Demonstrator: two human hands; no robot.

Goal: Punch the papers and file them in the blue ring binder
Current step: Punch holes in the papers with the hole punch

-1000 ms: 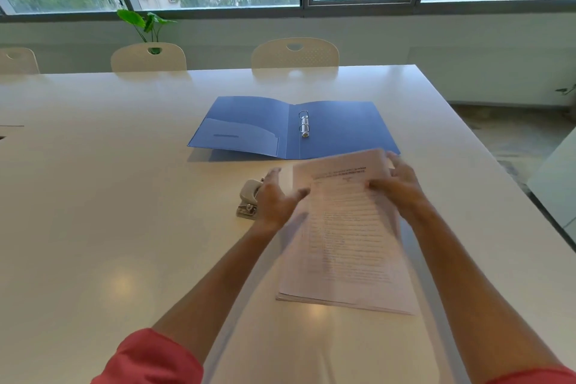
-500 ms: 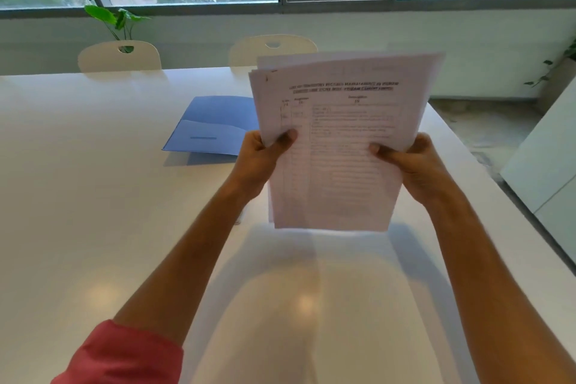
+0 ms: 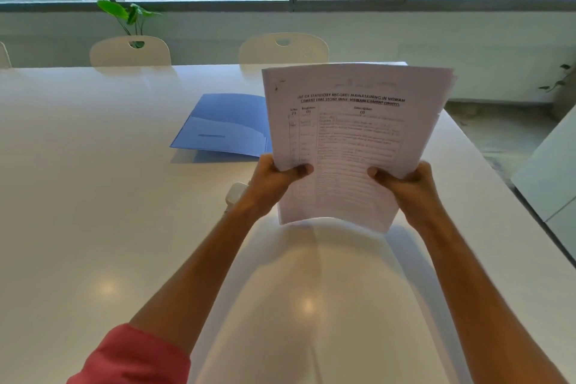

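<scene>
Lifted off the desk a second ago, the papers now stand upright, the left hand and right hand each pinching a lower edge between thumb and fingers. Nothing looks punched or filed yet. The blue ring binder lies open behind, the punch near the left wrist. The heading reads "LIST OF STATUTORY RECORDS MAINATAINING IN VISWAM".

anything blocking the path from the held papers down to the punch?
Nothing visible. Both hands, left hand and right hand, hold the papers upright above the table; the punch sits just beside the left wrist.
</scene>
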